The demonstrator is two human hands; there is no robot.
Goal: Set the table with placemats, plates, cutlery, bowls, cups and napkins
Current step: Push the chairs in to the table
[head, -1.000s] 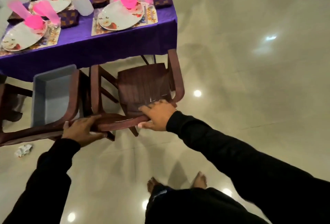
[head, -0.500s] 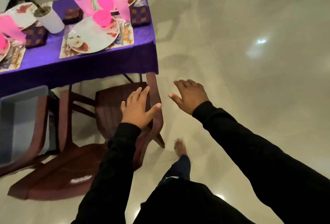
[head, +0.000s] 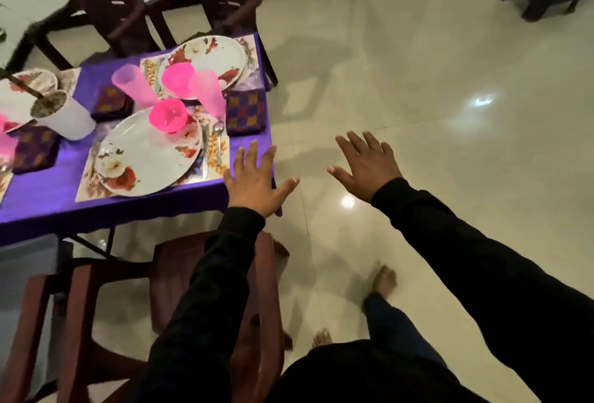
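Table (head: pixel 128 206) nearer now (both hands off the chair (head: pixel 257 274)).

1 head camera looks down, forward, close over table corner (head: pixel 247 145)

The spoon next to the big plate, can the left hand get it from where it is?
Probably yes. The left hand is open and empty at the table's corner, and the spoon lies just past its fingertips beside the plate, with nothing between them.
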